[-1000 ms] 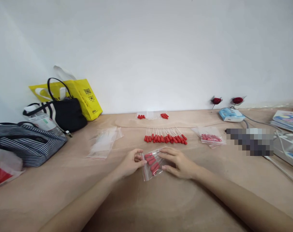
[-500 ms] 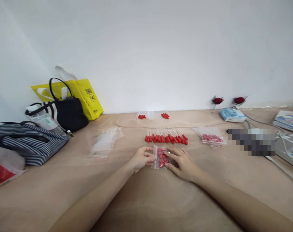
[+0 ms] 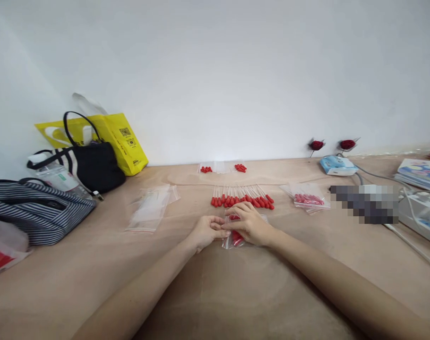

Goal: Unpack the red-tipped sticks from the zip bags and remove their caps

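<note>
A clear zip bag (image 3: 235,241) with several red pieces inside lies on the table in front of me. My left hand (image 3: 208,232) pinches the bag's left edge, where its zip strip runs. Over the bag reaches my right hand (image 3: 248,224), with its thumb and fingers closed on that same edge beside the left fingertips; it covers much of the bag. Just beyond, a row of red-tipped white sticks (image 3: 241,200) is spread side by side, tips toward me.
Flat clear bags (image 3: 149,210) lie to the left, and filled bags (image 3: 308,198) to the right. Small red pieces (image 3: 240,167) rest on bags near the wall. Striped (image 3: 55,208), black (image 3: 98,167) and yellow bags (image 3: 130,146) stand left. A tissue pack (image 3: 337,165) and power strip (image 3: 422,212) are right.
My right hand has moved left across the bag, from lying on its right part to gripping the zip edge. My left hand stays at that edge. The view has shifted slightly.
</note>
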The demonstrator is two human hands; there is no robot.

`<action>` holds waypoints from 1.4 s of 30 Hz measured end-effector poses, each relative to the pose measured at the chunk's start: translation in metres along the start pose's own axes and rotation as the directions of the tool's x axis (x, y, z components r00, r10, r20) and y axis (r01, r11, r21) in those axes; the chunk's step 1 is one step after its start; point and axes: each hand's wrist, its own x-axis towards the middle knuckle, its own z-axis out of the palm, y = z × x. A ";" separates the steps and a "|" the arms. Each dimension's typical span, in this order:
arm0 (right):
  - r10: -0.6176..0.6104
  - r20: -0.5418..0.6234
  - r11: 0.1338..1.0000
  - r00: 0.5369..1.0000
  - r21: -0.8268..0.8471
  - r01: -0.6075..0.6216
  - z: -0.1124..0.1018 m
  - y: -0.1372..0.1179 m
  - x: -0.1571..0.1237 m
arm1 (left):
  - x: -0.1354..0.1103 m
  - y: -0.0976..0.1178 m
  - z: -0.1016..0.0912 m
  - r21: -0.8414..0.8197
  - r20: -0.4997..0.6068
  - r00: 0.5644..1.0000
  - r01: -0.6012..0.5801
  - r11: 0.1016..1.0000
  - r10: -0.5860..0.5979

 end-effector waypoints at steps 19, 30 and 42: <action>-0.076 -0.067 0.994 0.995 -0.088 0.070 0.013 -0.004 0.000 | -0.001 -0.004 -0.001 -0.047 0.042 0.998 -0.046 0.998 0.048; -0.115 -0.078 0.992 0.990 -0.060 0.110 0.015 -0.005 0.001 | -0.002 -0.003 0.005 -0.031 -0.007 0.998 -0.068 0.997 0.067; -0.116 -0.089 0.993 0.989 -0.016 0.115 0.016 -0.005 -0.007 | 0.001 -0.006 0.006 -0.039 -0.065 0.993 -0.101 0.994 0.098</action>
